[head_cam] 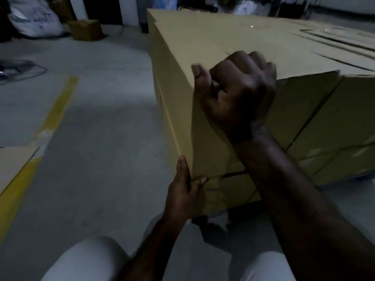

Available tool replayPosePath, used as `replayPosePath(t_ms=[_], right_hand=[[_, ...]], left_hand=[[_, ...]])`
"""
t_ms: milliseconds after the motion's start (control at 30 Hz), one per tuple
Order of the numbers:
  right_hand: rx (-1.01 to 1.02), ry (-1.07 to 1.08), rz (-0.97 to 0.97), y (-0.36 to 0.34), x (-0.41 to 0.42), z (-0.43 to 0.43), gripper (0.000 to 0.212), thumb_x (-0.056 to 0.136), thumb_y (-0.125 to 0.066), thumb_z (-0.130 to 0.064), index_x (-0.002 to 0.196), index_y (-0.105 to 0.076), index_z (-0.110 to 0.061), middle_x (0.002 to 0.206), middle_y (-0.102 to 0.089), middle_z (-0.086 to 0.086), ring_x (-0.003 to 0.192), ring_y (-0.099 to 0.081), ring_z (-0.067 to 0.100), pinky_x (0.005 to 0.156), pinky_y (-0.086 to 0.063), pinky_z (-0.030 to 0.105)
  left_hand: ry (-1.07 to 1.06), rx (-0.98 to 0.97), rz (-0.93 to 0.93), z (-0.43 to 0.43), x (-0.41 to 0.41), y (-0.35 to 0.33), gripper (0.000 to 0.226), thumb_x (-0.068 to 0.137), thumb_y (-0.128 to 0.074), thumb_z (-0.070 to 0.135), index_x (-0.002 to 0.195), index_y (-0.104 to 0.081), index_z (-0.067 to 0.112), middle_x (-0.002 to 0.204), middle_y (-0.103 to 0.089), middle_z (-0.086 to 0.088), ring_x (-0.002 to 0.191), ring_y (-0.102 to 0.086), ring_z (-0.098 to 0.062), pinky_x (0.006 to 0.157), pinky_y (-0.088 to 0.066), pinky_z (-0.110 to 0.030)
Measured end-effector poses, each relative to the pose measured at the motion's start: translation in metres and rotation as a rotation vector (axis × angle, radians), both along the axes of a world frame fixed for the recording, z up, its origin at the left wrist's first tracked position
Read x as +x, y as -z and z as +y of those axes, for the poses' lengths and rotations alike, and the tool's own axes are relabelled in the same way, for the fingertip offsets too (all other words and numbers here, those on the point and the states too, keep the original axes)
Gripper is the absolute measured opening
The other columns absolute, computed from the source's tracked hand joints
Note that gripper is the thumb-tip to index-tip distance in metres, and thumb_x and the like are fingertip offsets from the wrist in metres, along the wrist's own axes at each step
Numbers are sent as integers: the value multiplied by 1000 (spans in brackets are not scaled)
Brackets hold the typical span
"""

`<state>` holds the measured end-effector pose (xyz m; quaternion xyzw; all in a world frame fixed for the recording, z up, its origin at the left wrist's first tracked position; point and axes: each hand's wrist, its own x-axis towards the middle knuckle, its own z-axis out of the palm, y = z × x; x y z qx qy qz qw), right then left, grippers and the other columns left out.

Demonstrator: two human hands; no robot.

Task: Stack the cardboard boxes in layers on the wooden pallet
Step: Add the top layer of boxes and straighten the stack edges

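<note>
Holding now: your right hand curls its fingers over the near top corner of the upper box, thumb raised along the corner edge. Blur smears the hand, so you cannot tell how deep that grip goes.
Left hand: your left hand sits low on the same corner, fingers straight up the vertical edge and thumb laid on the near face at the seam above the lower box. It presses and does not clasp.
Box from you: ahead and to your right. Both hands meet it at its near left corner, right high, left low.
Long axis: the upper box runs away from you, its left side receding toward the far end.
Nearer hand: your left is at the seam, so it likely reads the alignment, while your right steers the top.
Neighbours: further boxes stand against the right side, at about the same height.
Wooden pallet: not plainly visible. The dark shape under the lower box may be it.
Floor: a yellow line runs well apart on your left.
</note>
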<state>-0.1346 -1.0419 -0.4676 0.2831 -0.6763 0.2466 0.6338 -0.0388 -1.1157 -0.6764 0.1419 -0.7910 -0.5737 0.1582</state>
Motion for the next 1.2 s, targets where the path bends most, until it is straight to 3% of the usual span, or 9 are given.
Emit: replayPosePath(t_ms=[133, 233, 300, 533, 667, 767, 867, 1033, 1200], right_hand=[[-16, -29, 17, -5, 3, -7, 57, 97, -54, -54, 56, -58, -15, 60, -58, 4, 59, -56, 25, 56, -37, 35], [8, -31, 51, -6, 4, -11, 59, 97, -53, -57, 55, -57, -16, 59, -57, 3, 59, -55, 24, 58, -33, 32], [-4, -27, 54, -6, 4, -14, 59, 96, -55, -58, 55, -56, -16, 59, -56, 3, 58, -54, 24, 57, -32, 32], [-45, -12, -19, 2, 0, -5, 53, 98, -54, -52, 61, -58, -14, 64, -58, 5, 63, -54, 24, 58, -37, 36], [-11, -72, -111, 13, 1, 6, 40, 98, -55, -43, 78, -69, -12, 81, -67, 8, 81, -63, 28, 78, -44, 42], [13, -52, -141, 29, 7, 12, 40, 97, -53, -42, 103, -74, -8, 104, -70, 13, 104, -64, 33, 104, -39, 53], [42, -11, -156, 39, 14, 13, 52, 98, -51, -49, 117, -72, -4, 118, -68, 18, 121, -58, 38, 116, -27, 59], [61, 56, -212, 34, 18, 9, 68, 85, -59, -68, 108, -72, -5, 112, -66, 18, 114, -59, 38, 112, -28, 63], [86, 126, -210, 32, 24, 5, 53, 83, -65, -56, 108, -73, -9, 108, -66, 17, 109, -60, 39, 111, -29, 63]], left_hand=[[-12, -72, 8, -2, 3, 5, 80, 96, -62, 38, 158, -12, 31, 156, -39, 3, 137, -46, -14, 107, -47, -39], [-44, -111, 42, 1, 5, -1, 76, 97, -61, 32, 158, -16, 27, 146, -51, 3, 120, -55, -8, 96, -50, -26], [-77, -87, 59, 5, 5, -4, 75, 97, -61, 33, 157, -17, 27, 141, -55, 5, 114, -55, -5, 94, -51, -25], [-69, -115, 80, 3, 11, 6, 94, 86, -76, 32, 158, -15, 24, 138, -44, 20, 115, -47, 10, 87, -43, -5], [-96, -143, 107, 6, 8, 12, 91, 86, -76, 31, 154, -16, 29, 140, -45, 16, 119, -48, 4, 86, -35, 3], [-129, -148, 129, 10, 7, 16, 86, 85, -78, 26, 151, -22, 25, 140, -48, 13, 118, -44, 13, 88, -34, 5], [-156, -85, 145, 8, 6, 21, 84, 81, -82, 28, 150, -35, 22, 140, -53, 10, 116, -51, 12, 90, -41, -2], [-180, 66, 151, 8, 5, 24, 80, 77, -86, 22, 142, -42, 39, 140, -56, 14, 123, -56, 3, 103, -49, -28], [-212, 111, 150, 8, 6, 23, 76, 72, -88, 19, 134, -48, 39, 133, -61, 13, 115, -61, 4, 99, -50, -25]])
